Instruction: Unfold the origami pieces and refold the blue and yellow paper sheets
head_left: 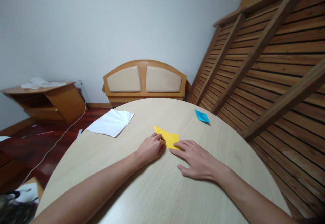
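A piece of folded yellow paper (170,138) lies on the round wooden table (157,190), with a pointed corner at its far left. My left hand (152,146) is closed at the paper's left edge, its fingers pinching the paper there. On the other side my right hand (194,158) rests with fingers spread, the fingertips touching the paper's lower right corner and the thumb apart on the tabletop. The underside of the paper and part of its left edge are hidden by my left fingers.
A folded blue paper (202,116) sits near the table's far right edge. Creased white paper (110,123) lies at the far left, reaching the rim. Behind stand a headboard (144,78), a low cabinet (58,102) and leaning wooden slats (274,81).
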Motion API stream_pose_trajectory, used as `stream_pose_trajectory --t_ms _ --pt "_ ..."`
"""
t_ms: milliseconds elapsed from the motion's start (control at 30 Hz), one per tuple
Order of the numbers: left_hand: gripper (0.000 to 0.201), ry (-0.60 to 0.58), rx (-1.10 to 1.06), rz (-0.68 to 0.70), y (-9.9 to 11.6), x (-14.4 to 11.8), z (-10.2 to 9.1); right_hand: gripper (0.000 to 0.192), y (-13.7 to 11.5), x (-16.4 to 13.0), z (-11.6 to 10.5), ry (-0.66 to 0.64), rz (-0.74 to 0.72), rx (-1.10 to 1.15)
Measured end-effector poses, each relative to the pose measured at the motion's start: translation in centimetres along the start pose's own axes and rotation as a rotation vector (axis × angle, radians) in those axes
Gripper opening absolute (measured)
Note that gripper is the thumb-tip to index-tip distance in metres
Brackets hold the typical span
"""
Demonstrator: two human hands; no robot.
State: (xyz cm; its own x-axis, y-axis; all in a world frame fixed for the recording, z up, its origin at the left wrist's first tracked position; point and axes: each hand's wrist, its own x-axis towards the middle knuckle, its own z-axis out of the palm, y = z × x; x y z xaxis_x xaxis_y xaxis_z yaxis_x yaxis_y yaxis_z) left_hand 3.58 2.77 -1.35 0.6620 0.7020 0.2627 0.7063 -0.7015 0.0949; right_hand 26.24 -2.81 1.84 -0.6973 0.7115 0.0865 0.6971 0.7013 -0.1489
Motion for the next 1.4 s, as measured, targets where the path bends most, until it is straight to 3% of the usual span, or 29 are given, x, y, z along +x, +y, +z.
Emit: stream_pose_trajectory --t_ms 267,733,1000,1400 --pt "0.025 0.002 -0.037 0.033 0.2 0.2 -0.3 0.046 -0.3 1.0 0.1 0.036 -0.004 -0.069" --pt "0.025 0.016 -0.061 0.051 -0.4 0.0 -0.1 0.038 1.0 -0.2 -0.8 0.046 -0.075 0.021" --pt "0.024 0.015 -0.067 0.041 -0.4 -0.2 -0.4 0.012 0.8 -0.5 -1.6 0.064 -0.098 0.038" --pt "0.024 0.032 -0.084 0.037 -0.4 -0.2 0.0 0.012 2.2 -1.4 -1.1 0.086 -0.101 0.1"
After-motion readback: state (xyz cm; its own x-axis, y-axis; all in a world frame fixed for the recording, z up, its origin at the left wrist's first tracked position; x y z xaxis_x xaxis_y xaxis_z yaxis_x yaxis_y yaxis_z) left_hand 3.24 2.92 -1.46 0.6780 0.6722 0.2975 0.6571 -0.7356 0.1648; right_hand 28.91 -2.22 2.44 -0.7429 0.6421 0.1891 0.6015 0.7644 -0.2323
